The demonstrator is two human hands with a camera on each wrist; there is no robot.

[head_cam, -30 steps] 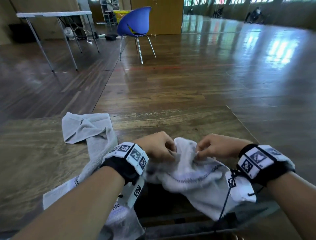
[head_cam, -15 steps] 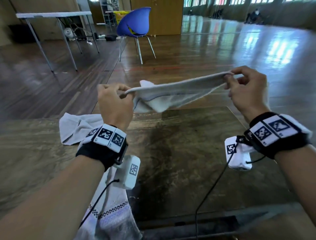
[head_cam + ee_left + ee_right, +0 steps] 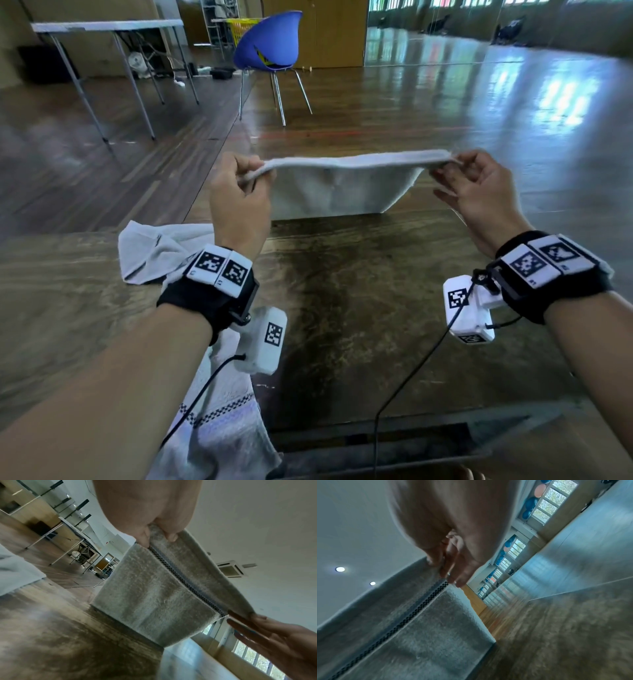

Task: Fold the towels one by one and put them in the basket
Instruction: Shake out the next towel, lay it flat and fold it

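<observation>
The dark, worn wooden surface stands in a large hall with a glossy plank floor; beyond it are a blue shell chair on metal legs and a white folding table, and behind the chair a yellow basket. A crumpled pale grey towel lies at the surface's left, and another grey towel with a black-and-white checked band lies near the front edge below the left forearm. The left hand pinches one top corner of a light grey terry towel with a dark checked stripe, thumb over curled fingers. The right hand pinches the opposite corner between thumb and forefinger, its other fingers loosely extended. The towel is stretched between them above the surface, its lower part hanging down.
</observation>
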